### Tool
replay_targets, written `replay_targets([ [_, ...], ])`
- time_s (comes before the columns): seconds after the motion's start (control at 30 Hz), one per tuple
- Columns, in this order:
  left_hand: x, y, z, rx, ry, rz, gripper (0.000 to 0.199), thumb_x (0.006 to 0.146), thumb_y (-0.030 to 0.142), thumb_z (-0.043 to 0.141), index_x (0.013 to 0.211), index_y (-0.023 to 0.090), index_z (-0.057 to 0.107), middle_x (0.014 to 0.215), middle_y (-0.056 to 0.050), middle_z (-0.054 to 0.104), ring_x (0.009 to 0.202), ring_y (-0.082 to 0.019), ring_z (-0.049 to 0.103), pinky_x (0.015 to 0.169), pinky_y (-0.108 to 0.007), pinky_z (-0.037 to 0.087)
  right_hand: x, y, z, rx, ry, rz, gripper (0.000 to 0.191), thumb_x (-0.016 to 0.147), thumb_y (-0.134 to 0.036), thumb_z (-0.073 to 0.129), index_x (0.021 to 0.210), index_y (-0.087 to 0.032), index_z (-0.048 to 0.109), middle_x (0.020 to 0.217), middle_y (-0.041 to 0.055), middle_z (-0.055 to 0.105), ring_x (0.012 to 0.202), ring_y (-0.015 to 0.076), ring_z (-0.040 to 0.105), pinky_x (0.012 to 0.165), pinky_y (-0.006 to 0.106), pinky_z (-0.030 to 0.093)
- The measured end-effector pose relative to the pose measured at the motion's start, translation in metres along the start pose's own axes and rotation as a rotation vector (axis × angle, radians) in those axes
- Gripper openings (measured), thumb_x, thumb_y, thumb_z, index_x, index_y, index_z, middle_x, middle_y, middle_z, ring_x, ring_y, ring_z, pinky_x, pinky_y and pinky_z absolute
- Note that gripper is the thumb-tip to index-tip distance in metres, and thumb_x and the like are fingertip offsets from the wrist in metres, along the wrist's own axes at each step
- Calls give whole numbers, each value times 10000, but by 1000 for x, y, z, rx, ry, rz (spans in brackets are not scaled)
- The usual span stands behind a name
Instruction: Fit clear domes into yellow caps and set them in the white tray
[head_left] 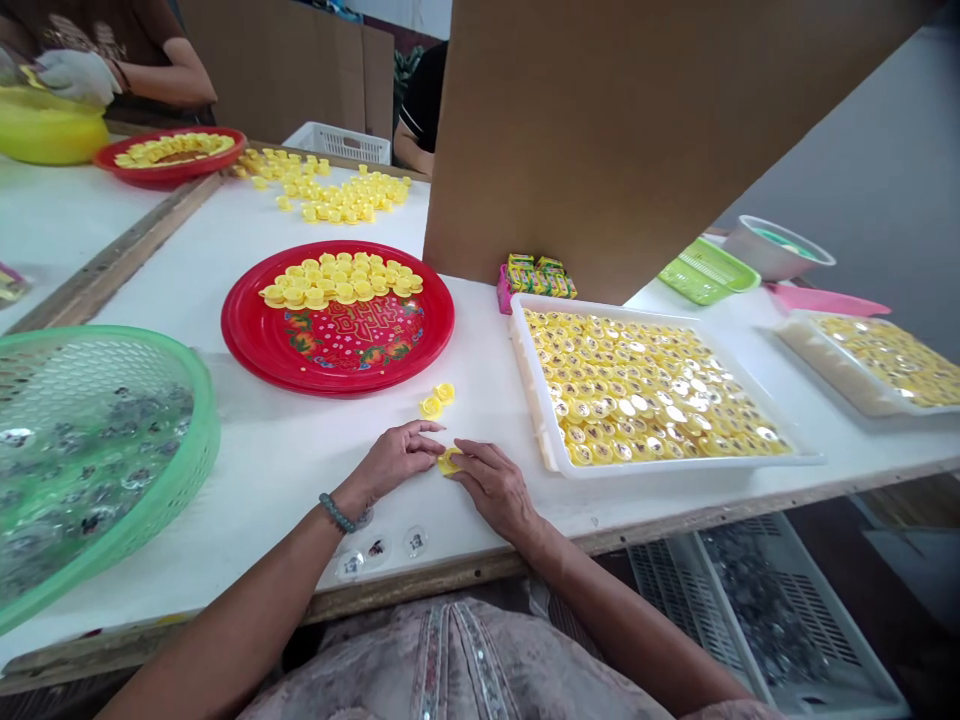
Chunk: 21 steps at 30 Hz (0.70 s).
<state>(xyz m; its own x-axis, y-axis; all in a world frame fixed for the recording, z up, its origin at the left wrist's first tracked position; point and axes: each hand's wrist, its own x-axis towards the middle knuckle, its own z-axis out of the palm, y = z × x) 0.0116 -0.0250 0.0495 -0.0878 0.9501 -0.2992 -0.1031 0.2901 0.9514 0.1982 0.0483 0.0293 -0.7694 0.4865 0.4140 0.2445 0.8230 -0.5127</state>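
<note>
Near the table's front edge, a small yellow piece (449, 461) sits between my two hands. My right hand (491, 484) has its fingers pressed on it from the right. My left hand (395, 460) touches it from the left with fingertips drawn together. Just beyond my hands lie two loose yellow pieces (437, 400). Several clear round discs with small dark prints (376, 547) lie on the table below my left wrist. A red tray (337, 380) farther back holds many yellow pieces (341, 279) along its far side.
A green basket (199, 430) of clear discs stands at left. At right is a white tray (551, 440) full of yellow pieces with printed tops, behind it small packets (540, 277) and a cardboard panel (585, 140). A person's gloved hand (79, 77) is at upper left.
</note>
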Motion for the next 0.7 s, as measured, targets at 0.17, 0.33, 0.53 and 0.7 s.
replay_targets([
  [0.17, 3, -4, 12, 9, 78, -17, 448, 679, 330, 671, 1072, 132, 582, 912, -100, 696, 727, -162, 628, 689, -299, 489, -3, 0, 2, -20, 2, 21, 197, 885, -179, 492, 1005, -229, 641, 1007, 55, 642, 916, 162, 597, 808, 297, 525],
  [0.33, 6, -6, 18, 31, 150, -60, 407, 649, 323, 687, 1001, 137, 605, 913, -98, 697, 812, -194, 648, 730, -303, 505, -5, -3, 1, -143, -101, -43, 230, 904, -138, 427, 1047, -180, 602, 1095, 90, 606, 974, 183, 567, 864, 318, 505],
  [0.53, 5, -4, 16, 149, 168, -69, 435, 633, 369, 676, 1006, 161, 597, 944, -94, 713, 939, -238, 648, 829, -329, 504, -5, -5, -4, -226, -126, -109, 218, 919, -151, 392, 1018, -149, 586, 1114, 84, 592, 1030, 177, 532, 923, 286, 462],
  [0.7, 15, -16, 9, 244, 140, -109, 514, 593, 468, 692, 1019, 202, 584, 952, -57, 721, 960, -247, 647, 827, -307, 518, 2, -4, -2, -214, -130, -26, 156, 901, -266, 453, 962, -164, 555, 1046, 71, 630, 978, 147, 569, 870, 253, 455],
])
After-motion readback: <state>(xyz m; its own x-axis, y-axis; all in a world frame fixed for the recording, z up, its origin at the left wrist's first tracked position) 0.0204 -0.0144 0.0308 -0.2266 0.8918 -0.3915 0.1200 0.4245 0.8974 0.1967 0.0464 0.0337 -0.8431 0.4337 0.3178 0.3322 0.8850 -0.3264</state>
